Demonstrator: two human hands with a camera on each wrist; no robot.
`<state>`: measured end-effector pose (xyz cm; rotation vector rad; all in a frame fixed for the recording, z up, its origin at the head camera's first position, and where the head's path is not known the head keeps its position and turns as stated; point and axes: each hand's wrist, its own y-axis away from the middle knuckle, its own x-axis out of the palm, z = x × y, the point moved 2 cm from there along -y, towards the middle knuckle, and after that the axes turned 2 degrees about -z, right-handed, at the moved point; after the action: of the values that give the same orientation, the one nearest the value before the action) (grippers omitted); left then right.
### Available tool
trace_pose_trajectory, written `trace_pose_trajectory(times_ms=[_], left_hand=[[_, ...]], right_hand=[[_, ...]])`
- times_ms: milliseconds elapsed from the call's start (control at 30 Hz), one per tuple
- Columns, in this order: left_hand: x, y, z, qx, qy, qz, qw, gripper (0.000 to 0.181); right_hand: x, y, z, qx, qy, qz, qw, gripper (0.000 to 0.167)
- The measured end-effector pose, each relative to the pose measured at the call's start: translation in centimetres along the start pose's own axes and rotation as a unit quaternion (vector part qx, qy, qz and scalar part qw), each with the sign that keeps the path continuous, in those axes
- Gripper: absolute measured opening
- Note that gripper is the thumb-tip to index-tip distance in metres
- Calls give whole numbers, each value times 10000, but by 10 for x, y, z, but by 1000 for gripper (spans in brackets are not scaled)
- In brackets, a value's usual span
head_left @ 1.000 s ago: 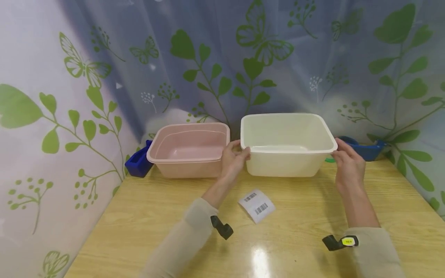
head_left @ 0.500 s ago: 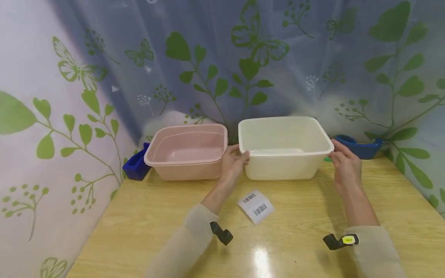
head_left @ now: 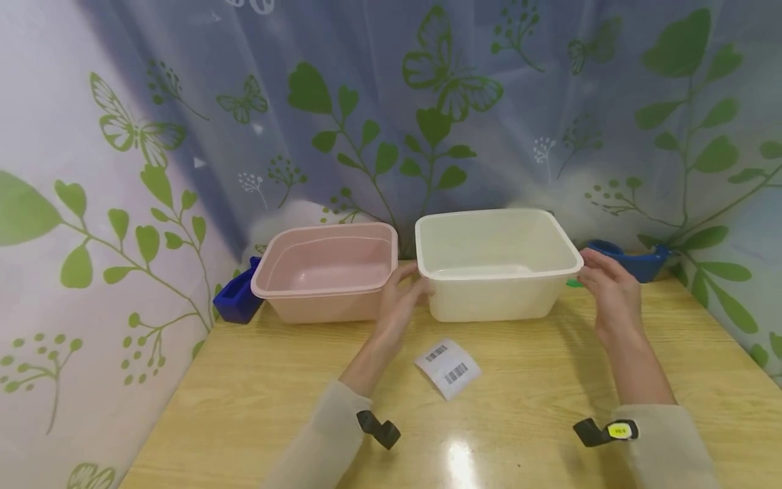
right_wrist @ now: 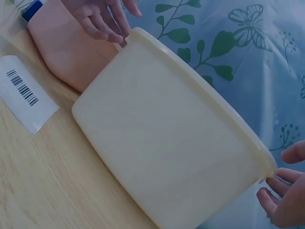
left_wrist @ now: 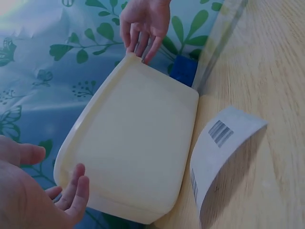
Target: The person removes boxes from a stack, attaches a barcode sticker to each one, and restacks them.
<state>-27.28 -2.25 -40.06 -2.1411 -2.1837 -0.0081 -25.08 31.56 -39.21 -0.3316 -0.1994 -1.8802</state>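
Observation:
A cream plastic basin (head_left: 489, 299) stands upright on the wooden table, right of a pink basin (head_left: 324, 309). My left hand (head_left: 396, 305) is at the cream basin's left front corner, between the two basins. In the left wrist view, that hand's thumb (left_wrist: 32, 155) is clear of the rim and its fingers are loosely bent beside the wall. At the right end of the rim is my right hand (head_left: 613, 292). Its fingertips touch or nearly touch the rim corner, and in the right wrist view its thumb (right_wrist: 294, 151) stands apart from the basin.
A white paper with barcodes (head_left: 449, 368) lies in front of the cream basin. Blue objects, one at the left (head_left: 238, 299) and a tape-dispenser-like one (head_left: 641, 263) at the right, flank the basins. Something green (head_left: 574, 282) shows behind. A patterned curtain (head_left: 366, 102) hangs behind the table.
My left thumb has come off the cream basin's rim, and that hand has drawn slightly left. The right hand's fingers have loosened a little. Both basins stay in place while the head view shifts slightly.

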Motion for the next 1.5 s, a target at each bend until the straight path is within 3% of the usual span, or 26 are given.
trace_pose_trajectory(times_ms=[233, 333, 433, 533, 633, 733, 800, 900, 1033, 1300, 1500], left_hand=[[-22, 23, 6, 62, -397, 676, 9969, 43], [-30, 31, 11, 6, -654, 959, 9932, 40], [-37, 36, 18, -102, -905, 1205, 9885, 39], [-42, 39, 27, -368, -1058, 1350, 9845, 38], [-46, 39, 36, -656, -1081, 1460, 9812, 36], [-50, 37, 42, -768, -1162, 1576, 9776, 35], [-53, 35, 47, -800, -1277, 1658, 9746, 34], [-56, 33, 54, -921, -1524, 1913, 9653, 34], [-56, 34, 59, -1075, -1757, 2182, 9539, 33], [-52, 42, 52, -1279, -2050, 2099, 9474, 43], [-42, 50, 49, -1277, -2371, 2187, 9379, 63]], right_hand=[[11, 18, 22, -729, -112, -92, 9972, 29], [23, 27, 27, -1034, -210, 391, 9937, 28], [39, 35, 26, -1225, 53, 1212, 9850, 25], [56, 41, 18, -1264, 969, 2037, 9660, 24], [71, 46, 2, -1098, 1983, 2752, 9343, 28], [84, 49, -17, -752, 2504, 3285, 9076, 32], [91, 50, -29, -534, 2647, 3509, 8966, 33], [98, 51, -43, -286, 2810, 3643, 8874, 33], [101, 50, -55, -174, 2964, 3637, 8829, 35], [104, 47, -77, 109, 3132, 3388, 8871, 38], [103, 48, -95, 330, 3462, 3162, 8827, 44]])
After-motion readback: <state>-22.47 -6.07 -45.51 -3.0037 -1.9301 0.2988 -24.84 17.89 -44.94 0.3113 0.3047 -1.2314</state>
